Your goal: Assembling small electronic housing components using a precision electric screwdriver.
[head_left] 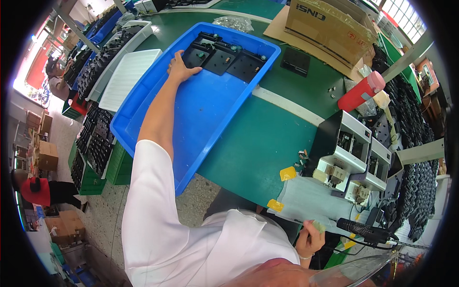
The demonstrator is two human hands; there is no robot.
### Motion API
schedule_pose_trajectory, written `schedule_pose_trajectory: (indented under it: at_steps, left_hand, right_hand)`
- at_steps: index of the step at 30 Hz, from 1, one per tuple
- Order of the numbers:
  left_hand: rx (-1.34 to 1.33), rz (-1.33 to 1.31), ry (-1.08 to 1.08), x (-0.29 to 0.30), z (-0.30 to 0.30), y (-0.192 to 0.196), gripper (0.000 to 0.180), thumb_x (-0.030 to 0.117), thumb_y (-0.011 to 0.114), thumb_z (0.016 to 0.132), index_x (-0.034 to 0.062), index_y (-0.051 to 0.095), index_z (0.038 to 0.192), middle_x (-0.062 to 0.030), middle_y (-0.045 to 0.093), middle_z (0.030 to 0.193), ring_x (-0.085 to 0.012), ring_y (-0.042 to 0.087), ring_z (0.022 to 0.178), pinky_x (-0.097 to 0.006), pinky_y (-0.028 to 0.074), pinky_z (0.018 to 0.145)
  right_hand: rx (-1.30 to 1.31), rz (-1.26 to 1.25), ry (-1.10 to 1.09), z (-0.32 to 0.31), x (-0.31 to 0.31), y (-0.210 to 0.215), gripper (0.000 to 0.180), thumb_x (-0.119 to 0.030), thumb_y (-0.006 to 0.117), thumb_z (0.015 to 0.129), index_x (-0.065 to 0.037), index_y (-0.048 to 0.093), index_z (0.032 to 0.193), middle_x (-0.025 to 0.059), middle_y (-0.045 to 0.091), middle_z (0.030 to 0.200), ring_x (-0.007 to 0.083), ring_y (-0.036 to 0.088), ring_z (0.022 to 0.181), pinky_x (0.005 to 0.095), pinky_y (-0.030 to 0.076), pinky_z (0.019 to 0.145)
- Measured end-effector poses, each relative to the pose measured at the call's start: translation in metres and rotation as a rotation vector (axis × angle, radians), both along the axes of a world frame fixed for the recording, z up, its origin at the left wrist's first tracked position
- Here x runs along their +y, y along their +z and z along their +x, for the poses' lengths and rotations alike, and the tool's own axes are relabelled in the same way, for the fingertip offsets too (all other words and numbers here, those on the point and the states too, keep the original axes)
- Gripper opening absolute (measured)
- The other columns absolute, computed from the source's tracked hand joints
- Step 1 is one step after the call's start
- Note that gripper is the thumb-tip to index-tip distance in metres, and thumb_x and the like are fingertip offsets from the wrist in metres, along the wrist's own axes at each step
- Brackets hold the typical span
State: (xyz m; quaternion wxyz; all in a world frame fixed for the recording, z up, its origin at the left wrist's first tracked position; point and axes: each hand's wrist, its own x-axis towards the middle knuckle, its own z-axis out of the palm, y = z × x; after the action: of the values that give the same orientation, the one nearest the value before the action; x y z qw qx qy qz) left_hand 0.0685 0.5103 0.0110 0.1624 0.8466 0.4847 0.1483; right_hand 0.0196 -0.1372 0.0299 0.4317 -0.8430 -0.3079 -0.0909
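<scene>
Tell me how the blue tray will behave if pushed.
The blue tray is probably stiff, given its raised walls. Pushed farther out, it could tip, since its near end appears to overhang the green table.

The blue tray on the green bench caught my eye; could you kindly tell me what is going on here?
A person in a white top has the left hand in the blue tray, at the leftmost of the flat black parts by its far end. Whether it grips that part is hard to tell. The right hand is near a black handheld tool and appears to hold something small and pale green. Two black-and-white devices stand on the right.
</scene>
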Motion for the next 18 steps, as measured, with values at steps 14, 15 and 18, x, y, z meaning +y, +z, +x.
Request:
schedule_pose_trajectory:
  at_steps: [14, 15, 18]
  left_hand:
    - [-0.258, 0.149, -0.449, -0.13, -0.101, 0.073, 0.1, 0.04, 0.087, 0.055, 0.0072, 0.035, 0.134, -0.0193, 0.045, 0.128, -0.0349, 0.042, 0.124, -0.045, 0.034, 0.105]
    - [-0.291, 0.112, -0.504, -0.15, -0.11, 0.083, 0.1, 0.037, 0.087, 0.054, 0.0056, 0.036, 0.133, -0.0186, 0.045, 0.128, -0.0336, 0.042, 0.124, -0.044, 0.034, 0.105]
    - [-0.253, 0.011, -0.593, -0.231, -0.141, 0.109, 0.101, 0.032, 0.089, 0.051, 0.0029, 0.036, 0.131, -0.017, 0.044, 0.128, -0.0309, 0.042, 0.124, -0.042, 0.033, 0.106]
  right_hand:
    - [-0.233, 0.466, -0.23, 0.048, -0.023, 0.004, 0.017, 0.005, 0.052, 0.091, 0.004, 0.06, 0.106, 0.0103, 0.057, 0.081, 0.0113, 0.048, 0.057, 0.0213, 0.045, 0.054]
    - [-0.194, 0.519, -0.184, 0.047, -0.025, -0.001, 0.016, 0.004, 0.053, 0.091, 0.003, 0.06, 0.106, 0.0108, 0.059, 0.083, 0.0114, 0.049, 0.058, 0.0215, 0.045, 0.055]
    - [0.045, 0.531, -0.266, 0.041, -0.015, 0.004, 0.019, 0.003, 0.057, 0.09, 0.002, 0.06, 0.108, 0.0134, 0.064, 0.09, 0.0115, 0.055, 0.063, 0.0225, 0.049, 0.056]
